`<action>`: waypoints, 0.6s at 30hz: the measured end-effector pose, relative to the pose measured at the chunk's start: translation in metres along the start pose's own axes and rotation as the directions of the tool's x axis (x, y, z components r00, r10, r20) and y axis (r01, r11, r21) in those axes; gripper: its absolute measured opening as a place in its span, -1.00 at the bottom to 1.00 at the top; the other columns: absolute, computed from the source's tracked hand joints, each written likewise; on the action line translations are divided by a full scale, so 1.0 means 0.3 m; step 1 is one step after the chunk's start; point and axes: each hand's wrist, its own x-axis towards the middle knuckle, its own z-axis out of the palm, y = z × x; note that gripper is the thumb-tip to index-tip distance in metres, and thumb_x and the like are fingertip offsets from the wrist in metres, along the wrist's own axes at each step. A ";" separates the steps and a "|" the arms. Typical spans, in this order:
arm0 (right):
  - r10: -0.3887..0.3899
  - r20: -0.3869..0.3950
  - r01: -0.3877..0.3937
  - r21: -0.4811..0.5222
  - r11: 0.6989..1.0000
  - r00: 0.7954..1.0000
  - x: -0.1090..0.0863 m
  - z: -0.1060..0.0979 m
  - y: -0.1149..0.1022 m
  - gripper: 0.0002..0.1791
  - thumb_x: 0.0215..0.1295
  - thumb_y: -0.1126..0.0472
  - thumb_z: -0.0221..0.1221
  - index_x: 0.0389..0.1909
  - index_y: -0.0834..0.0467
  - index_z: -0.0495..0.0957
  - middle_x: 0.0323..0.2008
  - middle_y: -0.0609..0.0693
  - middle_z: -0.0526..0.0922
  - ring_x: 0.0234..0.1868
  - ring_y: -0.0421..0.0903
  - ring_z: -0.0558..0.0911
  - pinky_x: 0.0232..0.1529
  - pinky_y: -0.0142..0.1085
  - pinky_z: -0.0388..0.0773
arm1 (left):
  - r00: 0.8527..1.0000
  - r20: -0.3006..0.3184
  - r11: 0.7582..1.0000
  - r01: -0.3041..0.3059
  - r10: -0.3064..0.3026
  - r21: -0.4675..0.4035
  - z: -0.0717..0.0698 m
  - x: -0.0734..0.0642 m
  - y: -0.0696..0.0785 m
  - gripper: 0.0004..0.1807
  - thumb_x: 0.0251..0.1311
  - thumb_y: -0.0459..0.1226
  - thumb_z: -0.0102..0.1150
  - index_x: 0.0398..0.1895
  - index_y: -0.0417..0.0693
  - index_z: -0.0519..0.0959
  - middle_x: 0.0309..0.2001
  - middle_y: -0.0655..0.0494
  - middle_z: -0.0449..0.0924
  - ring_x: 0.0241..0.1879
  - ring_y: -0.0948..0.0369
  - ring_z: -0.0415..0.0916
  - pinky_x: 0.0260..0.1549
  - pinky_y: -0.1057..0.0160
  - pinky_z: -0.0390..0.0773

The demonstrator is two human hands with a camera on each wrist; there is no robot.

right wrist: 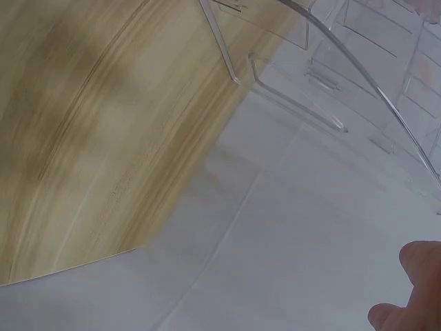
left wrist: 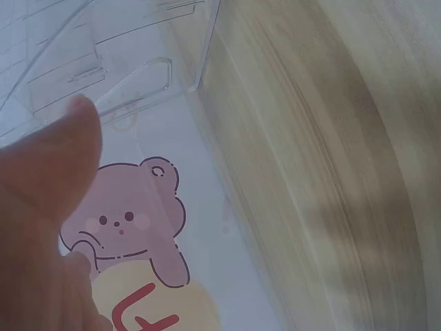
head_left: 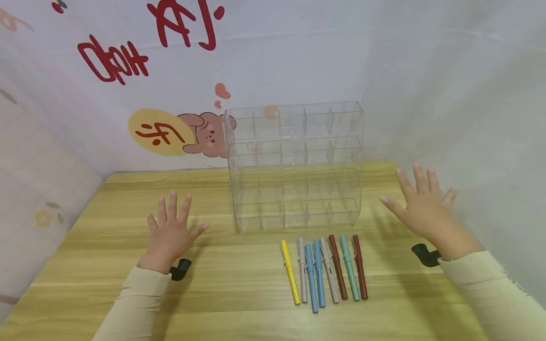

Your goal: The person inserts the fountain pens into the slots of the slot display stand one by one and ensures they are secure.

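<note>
My left hand is left of a clear tiered rack, fingers spread, holding nothing. To the rack's right, my right hand also has its fingers spread and holds nothing. The rack stands upright with dividers in each tier and no pens in it. In front of it several pens lie side by side: a yellow pen, grey pens, blue pens, dark red pens and a green pen. Neither hand touches the rack or a pen. The left wrist view shows my thumb before the rack.
A wooden table lies under everything. Behind it hangs a white cloth with red lettering and a printed bear. Black wrist straps show at both wrists. The table's edge shows in the right wrist view.
</note>
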 end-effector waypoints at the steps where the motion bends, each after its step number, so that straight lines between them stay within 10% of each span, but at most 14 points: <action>1: -0.001 0.004 0.001 0.000 1.000 1.000 0.000 0.000 -0.002 -0.04 0.38 -0.41 -0.25 0.53 0.03 -0.41 0.45 0.20 -0.67 0.38 0.31 -0.65 0.02 0.54 -0.61 | 1.000 -0.001 1.000 0.001 -0.001 0.002 0.000 0.000 0.000 -0.04 0.30 0.14 0.05 0.55 -0.07 -0.18 0.50 -0.31 -0.45 0.43 -0.29 -0.61 0.17 -0.52 -0.37; 18: -0.042 0.003 0.041 0.132 0.990 0.999 0.004 0.058 -0.017 -0.04 0.40 -0.35 -0.16 0.53 0.04 -0.41 0.48 0.19 -0.59 0.42 0.36 -0.54 0.07 0.56 -0.45 | 0.999 -0.051 0.997 -0.007 0.003 -0.075 -0.008 0.017 0.020 0.00 0.30 0.27 -0.13 0.55 -0.07 -0.27 0.50 -0.29 -0.53 0.43 -0.30 -0.59 0.17 -0.51 -0.37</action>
